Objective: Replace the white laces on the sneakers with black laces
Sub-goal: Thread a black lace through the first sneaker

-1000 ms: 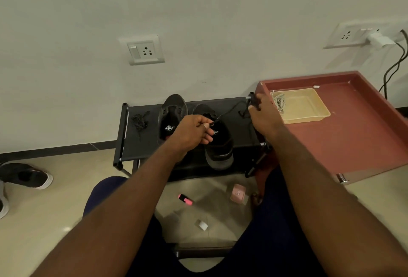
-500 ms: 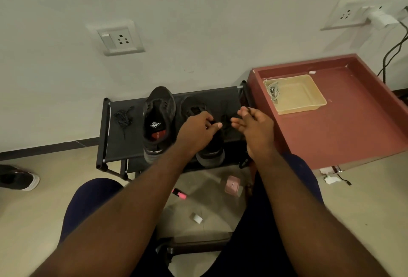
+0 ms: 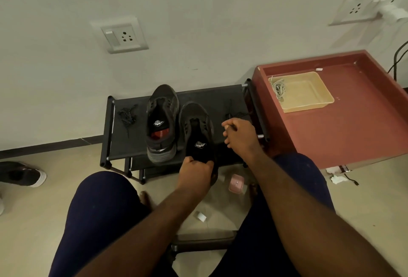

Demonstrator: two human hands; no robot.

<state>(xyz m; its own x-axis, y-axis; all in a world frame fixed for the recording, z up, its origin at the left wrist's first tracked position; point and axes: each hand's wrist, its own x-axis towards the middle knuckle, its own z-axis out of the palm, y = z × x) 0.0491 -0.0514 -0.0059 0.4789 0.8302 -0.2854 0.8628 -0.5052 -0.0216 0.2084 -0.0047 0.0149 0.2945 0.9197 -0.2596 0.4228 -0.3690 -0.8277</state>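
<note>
The left hand (image 3: 194, 173) is curling its fingers and thumb around the heel of the nearer sneaker (image 3: 196, 126). That shoe is lying toe toward the wall on the black shoe rack (image 3: 110, 126), and its heel is hanging past the rack's front edge. The right hand (image 3: 239, 136) is hovering just right of the shoe with its fingers bunched loosely together; whether they are pinching anything cannot be told. Just beyond them a loose black lace (image 3: 237, 113) is lying on the rack.

The second sneaker (image 3: 162, 120) is sitting just left of the first, and a black lace bundle (image 3: 127, 116) is lying further left. A red table (image 3: 353, 133) is standing against the rack's right end, carrying a beige tray (image 3: 306, 107) with white laces (image 3: 279, 88) in its far left corner. A pink box (image 3: 236, 183) is lying on the floor below the hands, and a stray shoe (image 3: 21, 174) far to the left.

Half a second ago the left hand was up at the shoe's eyelets, close beside the right; now it is gripping the heel and the hands are apart.
</note>
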